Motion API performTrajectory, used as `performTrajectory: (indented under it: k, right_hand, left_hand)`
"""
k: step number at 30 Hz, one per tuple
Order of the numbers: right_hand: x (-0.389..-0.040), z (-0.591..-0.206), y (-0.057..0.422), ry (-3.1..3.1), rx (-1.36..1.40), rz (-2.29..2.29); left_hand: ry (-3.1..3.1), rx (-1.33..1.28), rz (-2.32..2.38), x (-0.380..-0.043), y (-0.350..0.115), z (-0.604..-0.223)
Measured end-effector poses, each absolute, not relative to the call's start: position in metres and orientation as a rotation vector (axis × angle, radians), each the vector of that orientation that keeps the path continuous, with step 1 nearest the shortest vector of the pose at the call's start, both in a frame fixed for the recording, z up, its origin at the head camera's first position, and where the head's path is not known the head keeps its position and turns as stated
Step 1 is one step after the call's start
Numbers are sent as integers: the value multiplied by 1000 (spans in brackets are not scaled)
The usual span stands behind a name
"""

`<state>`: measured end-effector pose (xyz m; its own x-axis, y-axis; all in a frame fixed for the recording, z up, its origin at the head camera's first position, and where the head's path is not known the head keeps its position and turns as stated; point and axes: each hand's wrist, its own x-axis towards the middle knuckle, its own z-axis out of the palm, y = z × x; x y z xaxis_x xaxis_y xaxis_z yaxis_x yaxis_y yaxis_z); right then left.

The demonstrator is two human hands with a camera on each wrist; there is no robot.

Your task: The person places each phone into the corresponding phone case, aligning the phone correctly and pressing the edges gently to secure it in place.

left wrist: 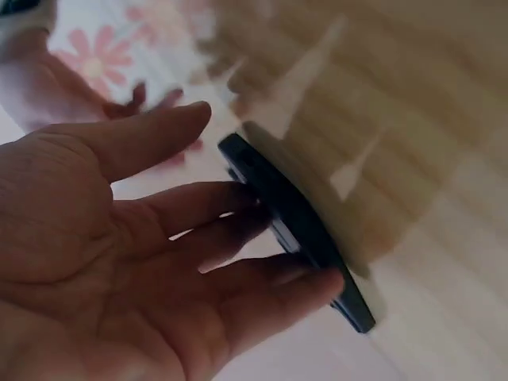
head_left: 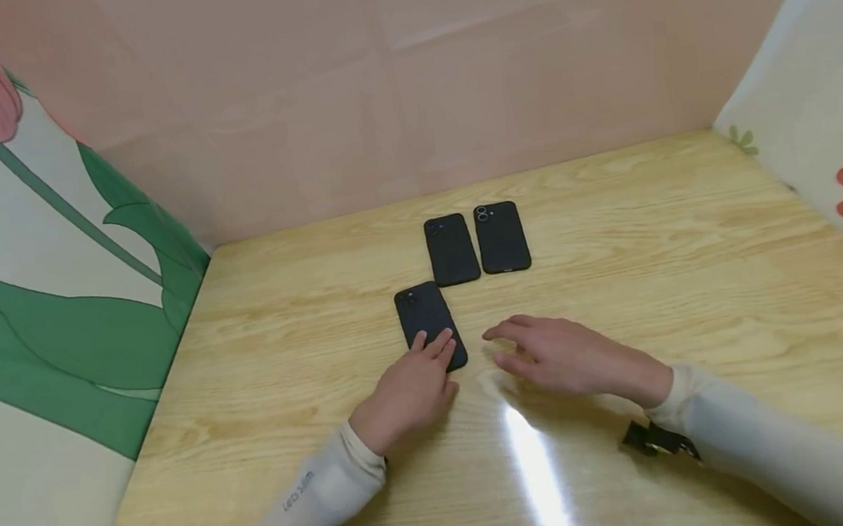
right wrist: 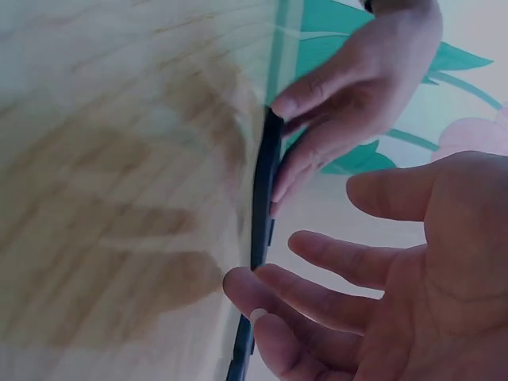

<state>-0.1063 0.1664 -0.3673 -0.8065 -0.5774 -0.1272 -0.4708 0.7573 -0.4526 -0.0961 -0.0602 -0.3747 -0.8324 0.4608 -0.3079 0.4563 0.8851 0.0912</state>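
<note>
Three dark phones lie on the wooden table with their camera backs up. My left hand (head_left: 412,389) rests its fingertips on the lower half of the nearest phone (head_left: 420,311). In the left wrist view the fingers lie across the back of that phone (left wrist: 295,208), while the thumb stays apart from it. To the right of it, my right hand (head_left: 568,354) hovers low over the tabletop, fingers loosely bent and nothing held. The right wrist view has this hand (right wrist: 429,294) with its palm bare, and the left hand (right wrist: 361,99) at the phone (right wrist: 266,186) beyond.
Farther back, a second phone (head_left: 453,252) and a third phone (head_left: 504,239) lie side by side. The wooden table (head_left: 282,308) meets a pink backdrop (head_left: 302,98) behind and flower-printed cloths at both sides. A bright glare streak crosses the table's front.
</note>
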Motion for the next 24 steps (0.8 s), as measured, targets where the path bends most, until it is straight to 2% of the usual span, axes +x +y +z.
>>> performTrajectory:
  k: [5,14,24]
  right_hand:
    - [-104,-370,166,2698,-890,-505]
    - [-104,-378,165,2743,-943,-419]
    - [-95,-376,164,2735,-1123,-134]
  left_hand:
    - [2711,676,69,-115,-72,-372]
    - [2638,683,183,-168,-91,-372]
    - [2623,498,435,-216,-101,-375]
